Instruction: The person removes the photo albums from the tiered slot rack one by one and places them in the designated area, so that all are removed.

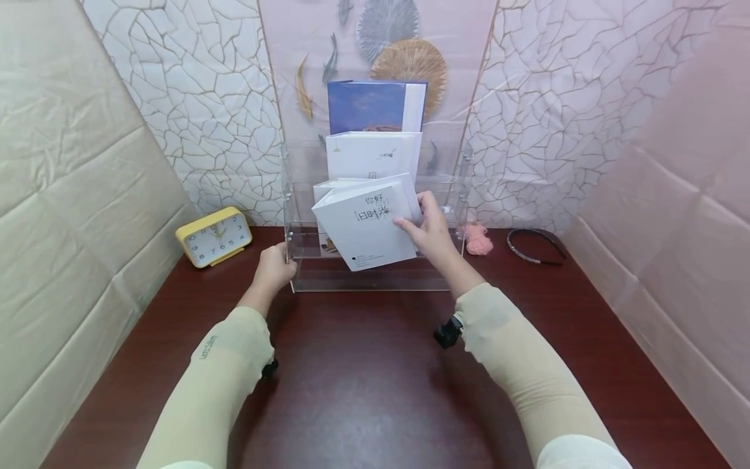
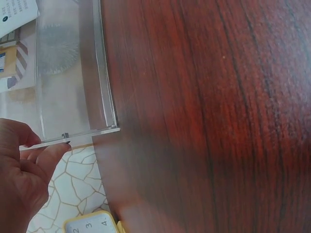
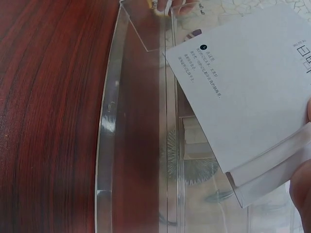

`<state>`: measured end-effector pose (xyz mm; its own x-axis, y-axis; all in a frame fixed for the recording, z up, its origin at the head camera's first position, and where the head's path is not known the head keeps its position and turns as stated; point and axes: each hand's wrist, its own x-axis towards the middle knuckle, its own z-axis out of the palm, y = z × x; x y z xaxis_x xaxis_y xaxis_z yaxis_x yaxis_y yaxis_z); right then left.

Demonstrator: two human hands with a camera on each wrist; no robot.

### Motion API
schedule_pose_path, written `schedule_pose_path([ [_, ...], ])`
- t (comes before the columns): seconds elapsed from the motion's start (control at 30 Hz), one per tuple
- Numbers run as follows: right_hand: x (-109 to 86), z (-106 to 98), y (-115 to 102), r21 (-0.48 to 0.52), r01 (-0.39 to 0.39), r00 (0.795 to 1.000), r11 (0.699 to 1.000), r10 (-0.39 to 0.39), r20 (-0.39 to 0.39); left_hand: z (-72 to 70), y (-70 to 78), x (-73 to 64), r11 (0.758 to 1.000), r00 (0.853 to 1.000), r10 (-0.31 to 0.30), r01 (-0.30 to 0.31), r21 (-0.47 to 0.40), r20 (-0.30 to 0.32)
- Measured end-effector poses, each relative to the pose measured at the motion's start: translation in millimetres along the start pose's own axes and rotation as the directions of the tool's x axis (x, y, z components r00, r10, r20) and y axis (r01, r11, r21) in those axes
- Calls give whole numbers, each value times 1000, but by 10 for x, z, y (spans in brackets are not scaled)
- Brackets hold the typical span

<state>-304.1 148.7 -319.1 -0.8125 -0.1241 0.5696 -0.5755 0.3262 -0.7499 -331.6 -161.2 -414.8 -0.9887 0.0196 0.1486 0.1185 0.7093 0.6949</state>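
A clear acrylic rack [image 1: 375, 284] with tiers stands at the back of the table. My right hand [image 1: 432, 228] grips a white book [image 1: 381, 238] by its right edge, thumb on the cover. The book is tilted in front of the lower tier; in the right wrist view its lower corner [image 3: 177, 56] overlaps the clear panels. Behind it, partly hidden, is another pale book [image 1: 324, 190]. Higher up stand a white book [image 1: 354, 153] and a blue-covered book [image 1: 366, 107]. My left hand [image 1: 274, 266] pinches the rack's left side panel [image 2: 92, 133] between thumb and fingers.
Left of the rack is a yellow alarm clock [image 1: 215, 238]. On the right lie a pink fuzzy bundle [image 1: 478, 240] and a dark headband [image 1: 521, 254]. Fabric-covered walls [image 1: 70, 195] border the dark red wooden table [image 1: 363, 378] on both sides.
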Motion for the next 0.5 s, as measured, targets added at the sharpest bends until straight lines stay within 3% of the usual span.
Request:
schedule_pose_path([
  [0.2, 43, -59, 212, 79, -43, 999, 996, 44, -2, 27, -19, -2, 1000, 1000, 2, -2, 17, -2],
  [0.33, 40, -182, 149, 158, -48, 997, 986, 58, -58, 27, -24, 7, 1000, 1000, 13, -13, 19, -10],
  [0.5, -17, -430, 36, 163, -78, 986, 983, 100, -130, 15, -14, 1, 1000, 1000, 1, -1, 18, -8],
])
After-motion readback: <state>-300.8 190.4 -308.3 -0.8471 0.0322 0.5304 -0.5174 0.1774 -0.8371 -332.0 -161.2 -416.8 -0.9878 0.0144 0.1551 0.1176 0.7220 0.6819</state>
